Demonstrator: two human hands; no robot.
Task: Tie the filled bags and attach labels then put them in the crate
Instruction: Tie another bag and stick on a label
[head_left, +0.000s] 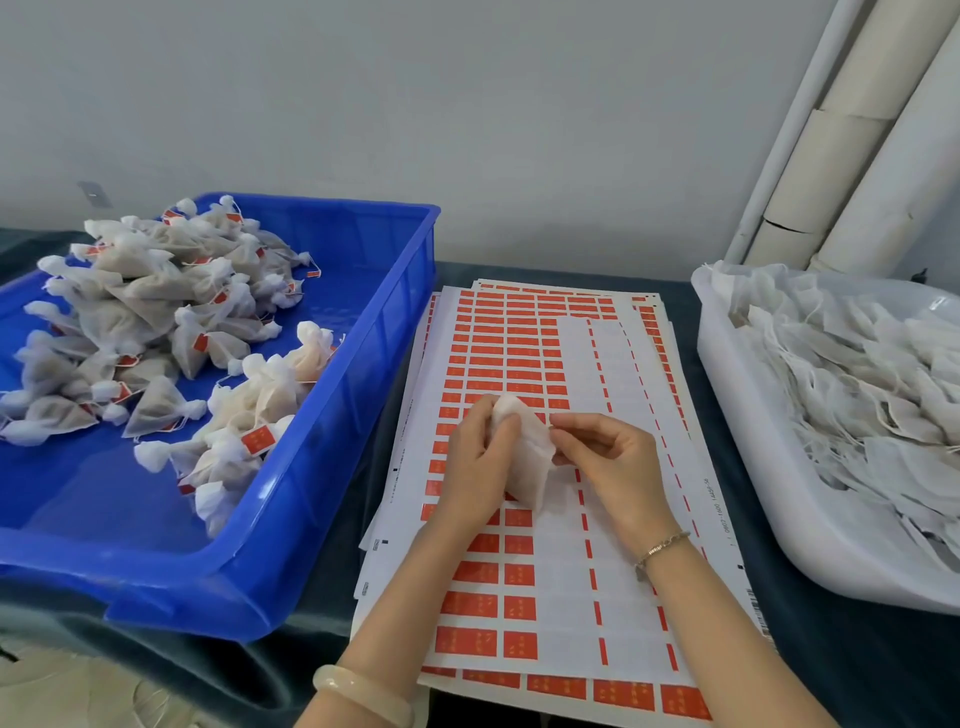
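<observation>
- The bag (525, 460), small, white and filled, is held above the label sheets (623, 384) in the middle of the tabletop (841, 665).
- The left hand (475, 467) grips the bag from the left; its fingers are curled round the upper part, and the gathered top of the bag shows above them.
- The right hand (610, 457) touches the right edge of the bag. Its thumb and forefinger are pressed together in a pinch there, and the other fingers are curled. What exactly they pinch is too small to tell.
- The sheets lie in a loose stack. They carry rows of red labels; one wide band on the top sheet is bare white.
- The left wrist wears a pale bangle (363, 696), the right wrist a thin bracelet (662, 548).
- To the left stands a blue crate (374, 338), just beside the sheets. Inside is a pile of tied bags (145, 312), many with a red label.
- To the right stands a white tub (727, 374) full of flat bags (857, 374) with loose strings.
- Pale tubes (857, 130) lean against the wall behind the tub.
</observation>
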